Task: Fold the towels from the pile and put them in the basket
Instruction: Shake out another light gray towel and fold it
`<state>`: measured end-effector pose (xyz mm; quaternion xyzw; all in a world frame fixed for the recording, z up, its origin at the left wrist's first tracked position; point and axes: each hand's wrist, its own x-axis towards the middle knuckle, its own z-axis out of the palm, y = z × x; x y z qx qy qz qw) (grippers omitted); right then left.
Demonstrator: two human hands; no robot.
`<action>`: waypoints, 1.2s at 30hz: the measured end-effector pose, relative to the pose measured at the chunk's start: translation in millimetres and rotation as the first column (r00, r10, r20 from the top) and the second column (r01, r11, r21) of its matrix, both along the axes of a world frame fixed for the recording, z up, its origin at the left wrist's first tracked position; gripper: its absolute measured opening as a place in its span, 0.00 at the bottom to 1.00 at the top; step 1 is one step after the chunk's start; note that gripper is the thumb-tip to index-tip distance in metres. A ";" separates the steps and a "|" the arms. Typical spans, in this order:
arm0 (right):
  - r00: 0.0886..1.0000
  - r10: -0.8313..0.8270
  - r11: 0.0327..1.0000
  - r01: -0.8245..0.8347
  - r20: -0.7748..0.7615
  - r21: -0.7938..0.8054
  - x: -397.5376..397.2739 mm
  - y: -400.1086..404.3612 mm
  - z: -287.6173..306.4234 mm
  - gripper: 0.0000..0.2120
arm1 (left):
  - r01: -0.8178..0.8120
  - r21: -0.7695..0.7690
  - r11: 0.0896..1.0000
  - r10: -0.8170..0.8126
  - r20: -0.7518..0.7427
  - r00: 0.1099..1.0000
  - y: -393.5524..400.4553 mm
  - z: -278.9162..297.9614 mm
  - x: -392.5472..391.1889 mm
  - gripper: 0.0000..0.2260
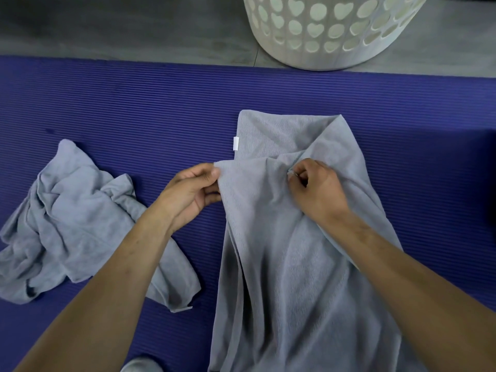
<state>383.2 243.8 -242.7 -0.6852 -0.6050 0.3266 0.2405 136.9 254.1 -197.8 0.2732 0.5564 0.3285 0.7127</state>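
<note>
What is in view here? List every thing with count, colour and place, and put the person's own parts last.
Grey terry towel being folded: one, grey, lying lengthwise on the mat right of centre, its near end lifted toward the camera, a small white tag on its left edge.
Crumpled grey towel pile: one heap, grey, on the mat at left; how many towels it holds cannot be told.
Ribbed purple foam mat: one, purple, spread across the floor under the towels.
White plastic laundry basket with heart-shaped holes: one, white, on the grey floor beyond the mat, top right.
Left hand: one, fingers pinching the folded towel's left edge.
Right hand: one, fingers curled, gripping a bunch of the same towel.
</note>
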 end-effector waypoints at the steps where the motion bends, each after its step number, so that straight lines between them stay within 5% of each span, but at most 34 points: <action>1: 1.000 -0.002 1.000 0.002 -0.013 0.002 1.1 0.3 -0.2 0.05 | 0.001 -0.017 1.000 -0.001 0.008 1.000 0.5 -0.2 0.6 0.08; 5: 0.999 -0.018 0.999 0.016 -0.049 -0.048 4.0 2.5 0.5 0.06 | -0.005 -0.019 1.000 0.000 -0.257 0.966 4.7 -2.8 5.9 0.06; 11: 0.971 -0.147 0.980 0.116 -0.190 -0.164 9.5 5.4 13.6 0.05 | 0.151 0.096 0.984 -0.046 -0.680 0.732 30.9 -9.4 14.3 0.04; 22: 0.895 -0.319 0.943 0.266 -0.313 -0.201 8.0 10.4 14.8 0.05 | 0.288 0.292 0.912 0.034 -0.754 0.655 111.4 -12.8 53.0 0.04; 36: 0.879 -0.305 0.947 0.237 -0.367 -0.218 12.7 10.1 8.1 0.06 | 0.047 0.372 0.927 0.261 -0.730 0.631 134.3 -48.3 65.6 0.04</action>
